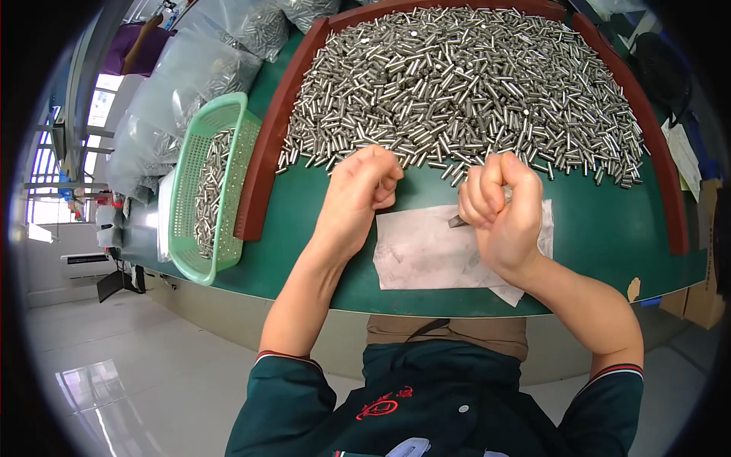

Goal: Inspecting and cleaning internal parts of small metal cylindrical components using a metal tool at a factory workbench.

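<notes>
A large heap of short, shiny metal pins covers the far part of the green table. At the heap's near edge, my left hand is closed with its fingers curled in; whatever it may hold is hidden. To its right, above a white cloth, my right hand is closed too. From under its fingers sticks out the end of a dark grey metal piece, the rest of it covered by the hand. The cloth is smudged grey and lies flat on the table.
Dark red wooden strips border the heap. Left of them stands a light green plastic basket holding pins. Clear plastic bags of pins are piled behind it. A person in purple is at the upper left. A cardboard box stands at right.
</notes>
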`<state>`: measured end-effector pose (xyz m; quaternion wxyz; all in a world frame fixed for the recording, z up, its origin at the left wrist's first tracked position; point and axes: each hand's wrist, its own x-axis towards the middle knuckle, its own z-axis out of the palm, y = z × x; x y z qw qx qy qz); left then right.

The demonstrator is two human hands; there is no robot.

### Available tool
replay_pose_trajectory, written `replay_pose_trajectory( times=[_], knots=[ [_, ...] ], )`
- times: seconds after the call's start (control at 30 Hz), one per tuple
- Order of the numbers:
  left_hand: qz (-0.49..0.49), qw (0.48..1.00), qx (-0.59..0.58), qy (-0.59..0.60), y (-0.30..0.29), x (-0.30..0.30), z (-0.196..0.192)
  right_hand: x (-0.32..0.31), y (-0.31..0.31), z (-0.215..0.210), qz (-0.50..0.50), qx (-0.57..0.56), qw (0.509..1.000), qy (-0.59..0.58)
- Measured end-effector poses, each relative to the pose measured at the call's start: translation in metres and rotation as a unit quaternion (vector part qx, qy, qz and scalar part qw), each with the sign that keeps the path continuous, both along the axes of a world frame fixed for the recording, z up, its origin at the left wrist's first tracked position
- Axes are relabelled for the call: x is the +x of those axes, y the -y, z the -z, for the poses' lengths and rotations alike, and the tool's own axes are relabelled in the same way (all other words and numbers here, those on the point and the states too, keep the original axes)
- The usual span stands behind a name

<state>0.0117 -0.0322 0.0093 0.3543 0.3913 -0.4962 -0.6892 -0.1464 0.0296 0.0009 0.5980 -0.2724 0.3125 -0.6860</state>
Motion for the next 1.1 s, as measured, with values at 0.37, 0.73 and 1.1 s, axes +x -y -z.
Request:
replay_pose_trajectory(
  times=[0.37, 0.73, 1.1],
  knots=[
    [0.039, 0.778, -0.515, 0.359, 0.005, -0.018, 0.014, 0.002, 0.003, -0.004, 0.0, -0.003, 1.0, 0.002],
    [0.077, 0.993, 0.061, -0.064, 0.006, -0.001, 0.007, -0.002, 0.001, -0.002, 0.0, 0.013, 1.0, 0.004],
    [0.052, 0.989, 0.087, -0.104, 0.008, -0.005, 0.003, -0.002, 0.002, -0.003, -0.003, 0.019, 1.0, 0.017]
  ],
)
